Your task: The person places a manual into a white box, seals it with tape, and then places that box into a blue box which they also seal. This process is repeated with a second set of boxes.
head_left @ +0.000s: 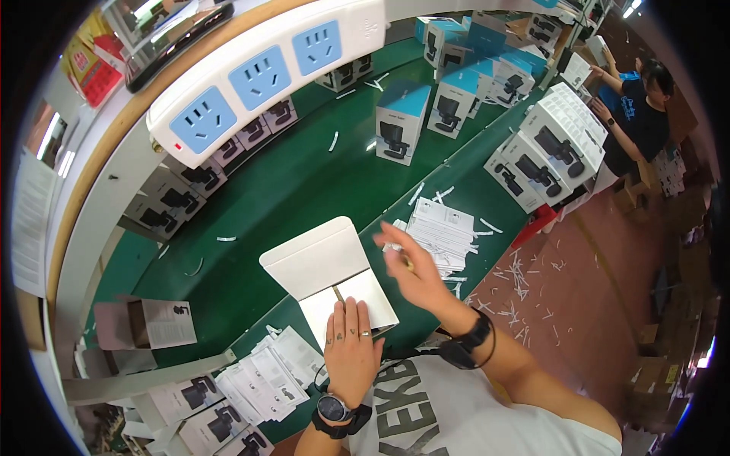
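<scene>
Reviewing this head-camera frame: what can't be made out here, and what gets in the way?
- Right hand, head view: motion blur smears the fingers, so what they hold, if anything, is unreadable.
- White box: the left hand covers its near part.
- Leaflet stack: partly hidden behind the right hand.
- Boxes at lower left: cut off by the dark fisheye rim.
- Co-worker at upper right: too small and bent by the lens to tell what the hands hold.

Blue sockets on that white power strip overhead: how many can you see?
3, in a row along the power strip: left, middle, right. More may lie beyond the frame's edge.
</scene>
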Demonstrator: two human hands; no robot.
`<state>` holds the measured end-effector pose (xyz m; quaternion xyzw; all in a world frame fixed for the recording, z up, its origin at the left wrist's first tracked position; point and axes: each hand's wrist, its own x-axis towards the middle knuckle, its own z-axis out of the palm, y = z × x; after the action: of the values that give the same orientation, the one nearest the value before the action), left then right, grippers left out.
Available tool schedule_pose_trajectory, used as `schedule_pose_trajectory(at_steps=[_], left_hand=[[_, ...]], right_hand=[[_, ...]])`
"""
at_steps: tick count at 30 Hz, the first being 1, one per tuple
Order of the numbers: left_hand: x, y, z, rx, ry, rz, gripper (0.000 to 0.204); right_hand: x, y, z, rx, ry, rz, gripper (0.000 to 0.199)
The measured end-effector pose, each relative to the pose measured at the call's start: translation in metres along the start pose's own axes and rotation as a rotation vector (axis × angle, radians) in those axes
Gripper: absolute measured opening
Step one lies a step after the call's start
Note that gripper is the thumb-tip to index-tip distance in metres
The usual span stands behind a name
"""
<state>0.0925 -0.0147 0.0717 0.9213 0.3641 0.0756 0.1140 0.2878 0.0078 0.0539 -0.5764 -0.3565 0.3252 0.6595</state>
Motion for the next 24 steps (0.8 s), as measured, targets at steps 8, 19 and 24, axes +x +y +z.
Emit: schedule_pose_trajectory(at_steps=[8, 19, 24], left_hand=[[-0.040, -0.030, -0.007, -0.879, 0.034, -0.156, 0.048], [-0.041, -0.026, 0.005, -0.691, 0.527, -0.293, 0.041], [-0.052, -0.025, 0.006, -0.897, 0.509, -0.470, 0.047]], right_hand=[[-0.029, -0.003, -0.065, -0.053, -0.586, 0.043, 0.027], [-0.012, -0.050, 0.015, -0.403, -0.876, -0.521, 0.025], [-0.039, -0.075, -0.025, -0.665, -0.818, -0.200, 0.033]])
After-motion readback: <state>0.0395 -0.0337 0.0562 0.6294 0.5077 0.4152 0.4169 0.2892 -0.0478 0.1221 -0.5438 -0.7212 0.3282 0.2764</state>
